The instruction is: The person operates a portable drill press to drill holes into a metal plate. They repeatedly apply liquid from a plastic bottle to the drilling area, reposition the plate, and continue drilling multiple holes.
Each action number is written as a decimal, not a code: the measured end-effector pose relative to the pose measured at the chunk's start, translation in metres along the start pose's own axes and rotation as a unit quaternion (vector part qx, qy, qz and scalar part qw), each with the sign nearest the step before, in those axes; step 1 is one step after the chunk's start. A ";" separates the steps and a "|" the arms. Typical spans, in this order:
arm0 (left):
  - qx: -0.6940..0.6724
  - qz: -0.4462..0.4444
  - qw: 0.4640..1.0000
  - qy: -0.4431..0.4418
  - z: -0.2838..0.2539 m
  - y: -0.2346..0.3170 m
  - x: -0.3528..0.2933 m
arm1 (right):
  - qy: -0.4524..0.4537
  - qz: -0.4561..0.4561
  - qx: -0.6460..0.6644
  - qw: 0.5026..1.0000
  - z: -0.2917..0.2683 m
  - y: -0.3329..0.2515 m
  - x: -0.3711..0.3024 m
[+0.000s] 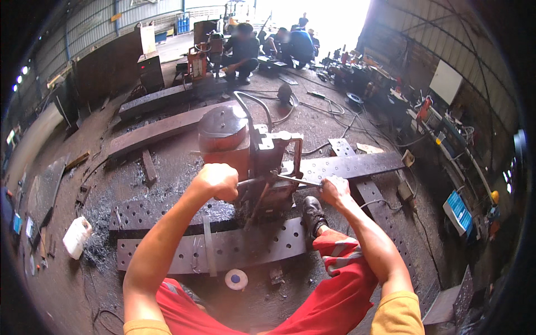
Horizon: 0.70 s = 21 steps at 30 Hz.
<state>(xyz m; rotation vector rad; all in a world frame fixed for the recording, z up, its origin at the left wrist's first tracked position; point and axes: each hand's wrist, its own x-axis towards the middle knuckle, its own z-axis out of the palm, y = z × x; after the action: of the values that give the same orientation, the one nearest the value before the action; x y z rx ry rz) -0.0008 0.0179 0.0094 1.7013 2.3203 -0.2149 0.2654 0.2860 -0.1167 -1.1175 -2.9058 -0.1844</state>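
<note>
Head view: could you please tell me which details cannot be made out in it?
In the head view:
Fingertips of the left hand: hidden by the hand itself.
Outer end of the right lever: covered by the right hand.
Cutting tip of the drilling machine: not visible; its body and the left hand block the view.
Yellow sleeves: cut off by the lower edge.
Crouching person in the background: handwork too small and dark.

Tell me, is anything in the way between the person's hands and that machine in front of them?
Nothing visible is. The left hand grips a dark bar at the machine, and the right hand holds a pale metal rod reaching to it from the right.
</note>
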 end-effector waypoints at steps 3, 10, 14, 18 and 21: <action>0.006 0.006 1.000 0.023 0.001 0.000 -0.002 | 0.003 0.001 -0.005 1.000 0.003 0.002 0.000; -0.004 0.036 0.995 0.093 0.008 -0.002 -0.008 | 0.028 -0.033 -0.043 0.998 0.010 0.010 0.004; 0.003 0.008 0.997 0.082 0.008 -0.001 -0.010 | 0.054 -0.039 -0.036 0.997 0.010 0.006 0.003; 0.004 0.011 0.996 0.086 0.010 0.000 -0.011 | 0.055 -0.024 -0.031 0.998 0.009 0.003 0.000; -0.003 0.006 0.997 0.076 0.011 0.000 -0.010 | 0.033 -0.007 -0.036 0.999 0.009 0.003 0.002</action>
<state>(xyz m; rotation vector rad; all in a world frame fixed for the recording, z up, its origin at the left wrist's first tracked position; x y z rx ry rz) 0.0030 0.0053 0.0015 1.7862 2.4139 -0.0788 0.2664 0.2905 -0.1257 -1.0799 -2.8708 -0.3225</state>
